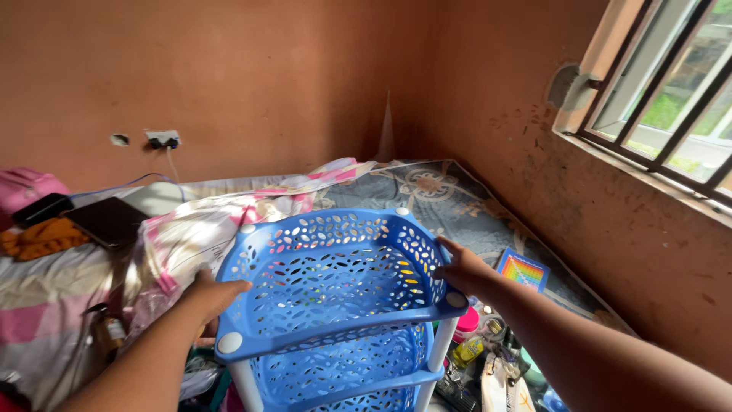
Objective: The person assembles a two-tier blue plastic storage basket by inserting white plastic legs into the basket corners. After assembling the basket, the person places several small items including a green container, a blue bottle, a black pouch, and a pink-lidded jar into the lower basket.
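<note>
On the far left, a dark tablet [107, 220] and a black phone [42, 207] lay on the bed [53, 290], beside an orange cloth [42, 238] and a pink-and-white patterned sheet [191, 229]. Above them a wall socket [163, 140] held a plug with a cable running down.

Your left hand [207, 296] gripped the left edge of the blue plastic rack [335, 282], its fingers [232, 288] curled closed over the rim of the top tray. The rack stood upright in the middle, just in front of the bed, and was held between both of your hands. It was bright blue, with stacked trays whose walls and floors were pierced by leaf-shaped slots, white round caps at the corners and white posts [442, 343] joining the tiers. The top tray was curved at the back and straight along the front.

Your right hand [463, 268] clasped the tray's right rim, fingers [450, 248] closed around the edge. Just beyond it a rainbow-coloured booklet [522, 269] lay on the mattress. Bottles and small items [476, 347] crowded the floor below your right arm. A barred window [663, 99] stood at the far right.
</note>
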